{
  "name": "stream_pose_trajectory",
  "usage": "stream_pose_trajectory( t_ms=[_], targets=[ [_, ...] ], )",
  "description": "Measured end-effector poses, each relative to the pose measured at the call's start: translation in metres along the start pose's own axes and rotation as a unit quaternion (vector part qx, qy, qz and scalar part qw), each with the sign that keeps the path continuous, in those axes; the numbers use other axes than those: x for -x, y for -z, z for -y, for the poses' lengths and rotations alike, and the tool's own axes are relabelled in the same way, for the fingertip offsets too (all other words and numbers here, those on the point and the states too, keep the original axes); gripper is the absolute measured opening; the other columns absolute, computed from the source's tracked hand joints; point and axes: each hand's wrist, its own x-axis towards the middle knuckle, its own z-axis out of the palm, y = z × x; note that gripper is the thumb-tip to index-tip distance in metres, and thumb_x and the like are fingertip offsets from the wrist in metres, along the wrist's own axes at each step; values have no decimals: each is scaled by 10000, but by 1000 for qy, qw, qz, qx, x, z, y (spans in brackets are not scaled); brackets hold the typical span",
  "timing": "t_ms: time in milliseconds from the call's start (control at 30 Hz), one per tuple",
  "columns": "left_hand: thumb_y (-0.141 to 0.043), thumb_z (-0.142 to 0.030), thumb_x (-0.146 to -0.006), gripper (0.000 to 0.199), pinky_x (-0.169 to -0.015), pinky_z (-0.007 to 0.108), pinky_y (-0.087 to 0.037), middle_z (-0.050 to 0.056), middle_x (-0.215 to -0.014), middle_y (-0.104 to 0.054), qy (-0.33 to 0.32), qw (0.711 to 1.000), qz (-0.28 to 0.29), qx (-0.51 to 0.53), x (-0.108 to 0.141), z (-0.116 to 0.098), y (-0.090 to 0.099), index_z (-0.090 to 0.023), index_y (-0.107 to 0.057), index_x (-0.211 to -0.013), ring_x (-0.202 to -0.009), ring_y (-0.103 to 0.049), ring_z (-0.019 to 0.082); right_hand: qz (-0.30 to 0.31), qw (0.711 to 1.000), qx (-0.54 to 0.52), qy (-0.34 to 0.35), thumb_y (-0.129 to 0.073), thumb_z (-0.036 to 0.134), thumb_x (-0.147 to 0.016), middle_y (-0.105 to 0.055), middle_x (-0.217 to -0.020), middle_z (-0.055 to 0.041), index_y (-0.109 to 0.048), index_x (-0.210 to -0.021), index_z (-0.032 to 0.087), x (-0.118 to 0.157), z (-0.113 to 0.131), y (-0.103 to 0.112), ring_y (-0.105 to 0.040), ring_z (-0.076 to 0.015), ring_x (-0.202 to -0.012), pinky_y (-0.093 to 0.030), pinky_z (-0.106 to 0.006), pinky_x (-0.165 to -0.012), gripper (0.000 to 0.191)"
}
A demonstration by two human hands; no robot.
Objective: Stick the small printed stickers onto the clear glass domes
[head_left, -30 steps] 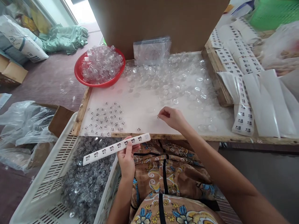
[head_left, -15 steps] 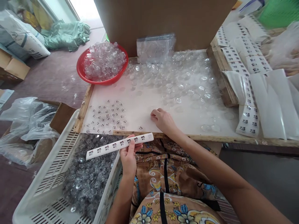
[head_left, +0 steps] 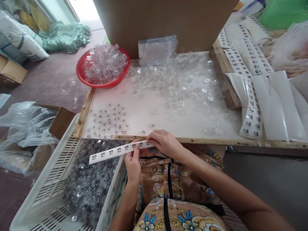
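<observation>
The left hand (head_left: 133, 162) clasps one long, smooth white strip (head_left: 106, 153) between thumb and fingers, partly above a white slatted plastic crate (head_left: 47, 170); eight dark prints (head_left: 111, 152) show along it. The right hand (head_left: 167, 141) has its bent fingertips at the strip's right end (whether they pinch it, I cannot tell), near the raw wooden front edge (head_left: 209, 141). Two clear printed discs (head_left: 153, 125) lie just beyond. Bare white tabletop (head_left: 141, 112) separates a printed cluster (head_left: 109, 121) from many glossy, rounded clear pieces (head_left: 181, 103). One round red basin (head_left: 106, 86) is heaped with transparent pieces.
</observation>
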Motion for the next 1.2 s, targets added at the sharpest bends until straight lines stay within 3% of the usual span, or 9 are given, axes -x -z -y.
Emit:
stream_pose_trajectory(
  t_ms=[133,200,367,467,533,767,933,1133,1200],
  targets=[
    [-741,-428,-806,463,-713,307,-610,82,-968,-766,11,1000,-12,4,1,-1,-2,-151,-684,-1173,-804,-747,225,-15,998,-57,36,-512,170,-930,-628,-921,-78,-579,-863,191,4,1,1,-575,-185,-841,-454,-300,-738,97],
    [-742,-427,-804,451,-707,301,-609,74,-954,-767,8,1000,-17,5,1,-2,-3,-152,-691,-1158,-790,-746,216,-42,992,-117,14,-533,210,-918,-617,-950,-80,-564,-840,197,3,-7,12,-576,-181,-857,-471,-302,-744,85],
    [-754,-430,-788,458,-691,297,-611,61,-864,-761,11,1000,-15,14,0,-2,-2,-141,-694,-1140,-721,-740,190,-181,952,-146,-199,-617,406,-837,-547,-684,-3,-547,-787,205,-2,-66,54,-493,-139,-619,-419,-276,-582,219],
    [-762,-421,-780,449,-688,290,-611,59,-861,-761,15,1000,-12,20,0,-1,-3,-141,-701,-1125,-718,-741,182,-184,934,-115,-284,-633,387,-774,-517,-606,16,-550,-739,204,-2,-97,69,-457,-128,-556,-367,-271,-531,203],
    [-760,-421,-780,445,-683,289,-612,60,-864,-761,17,1000,-10,22,0,0,-4,-140,-702,-1121,-717,-741,181,-165,932,-101,-307,-624,353,-750,-526,-594,15,-565,-731,202,-2,-105,72,-461,-130,-547,-349,-271,-520,163],
    [-763,-440,-771,480,-673,299,-609,69,-862,-762,29,999,-8,10,1,-2,-7,-131,-695,-1133,-709,-741,193,-147,938,5,-314,-610,242,-752,-588,-658,-11,-596,-725,201,-8,-95,65,-507,-150,-608,-357,-275,-578,51],
    [-764,-432,-769,481,-685,307,-613,67,-866,-760,26,1000,-8,13,0,-2,-7,-131,-694,-1138,-696,-735,185,-155,942,134,-267,-549,163,-824,-629,-943,-96,-637,-830,185,-10,-84,53,-561,-170,-701,-380,-286,-650,90],
    [-717,-401,-835,424,-674,271,-598,67,-880,-761,16,1000,10,3,3,-3,-7,-133,-682,-1161,-716,-731,174,-97,961,114,-234,-546,123,-866,-687,-878,-64,-598,-1072,183,-9,-58,37,-607,-204,-746,-381,-278,-639,221],
    [-710,-401,-843,423,-665,264,-595,69,-893,-760,10,1000,13,-2,3,-2,-5,-135,-679,-1169,-712,-728,171,-99,967,120,-204,-523,130,-900,-699,-904,-81,-608,-1062,179,-9,-46,34,-620,-220,-796,-397,-292,-669,189]
  ],
)
